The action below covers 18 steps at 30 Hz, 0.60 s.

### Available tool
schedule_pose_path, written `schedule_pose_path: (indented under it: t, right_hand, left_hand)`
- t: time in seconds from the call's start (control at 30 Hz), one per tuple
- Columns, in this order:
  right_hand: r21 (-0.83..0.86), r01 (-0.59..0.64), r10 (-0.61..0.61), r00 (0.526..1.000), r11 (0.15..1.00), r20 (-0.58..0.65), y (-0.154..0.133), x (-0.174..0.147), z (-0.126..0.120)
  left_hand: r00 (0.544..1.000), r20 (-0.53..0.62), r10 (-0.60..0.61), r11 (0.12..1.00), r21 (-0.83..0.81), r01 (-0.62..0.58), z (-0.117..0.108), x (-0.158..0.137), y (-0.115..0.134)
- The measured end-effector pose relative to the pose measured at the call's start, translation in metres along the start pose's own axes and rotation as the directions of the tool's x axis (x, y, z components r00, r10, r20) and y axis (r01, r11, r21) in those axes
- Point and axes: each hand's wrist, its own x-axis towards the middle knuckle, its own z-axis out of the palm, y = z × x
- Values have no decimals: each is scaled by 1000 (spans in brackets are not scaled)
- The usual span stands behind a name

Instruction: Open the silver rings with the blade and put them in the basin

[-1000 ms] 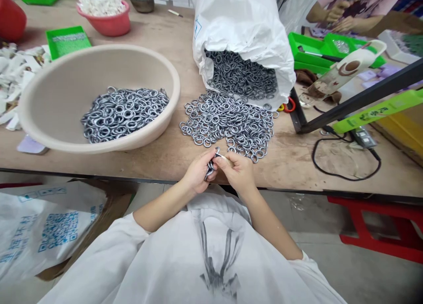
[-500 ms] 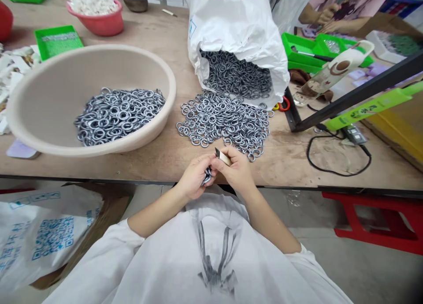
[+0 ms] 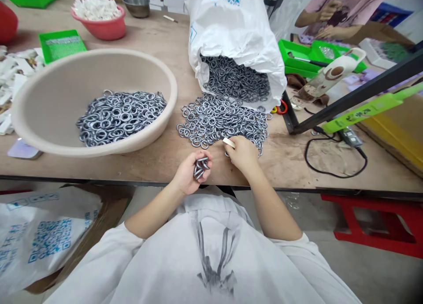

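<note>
My left hand (image 3: 191, 174) is curled around several grey rings (image 3: 201, 167) at the table's front edge, palm turned up. To its right, my right hand (image 3: 243, 154) reaches to the near edge of the loose ring pile (image 3: 218, 119). A short pale-handled tool (image 3: 228, 142) with a dark tip is gripped in it; the fingertips are partly hidden. Behind the pile, a white sack (image 3: 234, 31) lies with its mouth toward me and more rings inside. More grey rings (image 3: 122, 114) fill part of the large beige basin (image 3: 49, 97) on the left.
A red bowl of white pieces (image 3: 102, 28), a green tray (image 3: 62, 46) and a metal bowl (image 3: 137, 6) stand farther back. On the right are a black metal bar (image 3: 350, 92), a cable (image 3: 307, 156) and a bottle (image 3: 327, 77). Another person's hands (image 3: 328, 20) work beyond.
My hands have parted. The right one has moved forward and right to the pile with the tool, while the left has opened upward slightly, showing the rings in it.
</note>
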Motion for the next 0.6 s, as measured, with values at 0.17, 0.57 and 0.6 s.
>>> schedule_pose_path:
  t: [0.17,0.57,0.6]
  right_hand:
    - [759,-105,-62,980,642,188,-12,-22,-7]
    - [886,-138,40,990,443,134,-39,-54,11]
    - [878,-97,58,995,468,79,-41,-56,15]
  left_hand:
    - [997,-48,65,995,75,-61,5,2,-3]
    - [957,33,288,917,278,-286,12,9,-24]
    - [959,31,283,919,278,-281,13,10,-25]
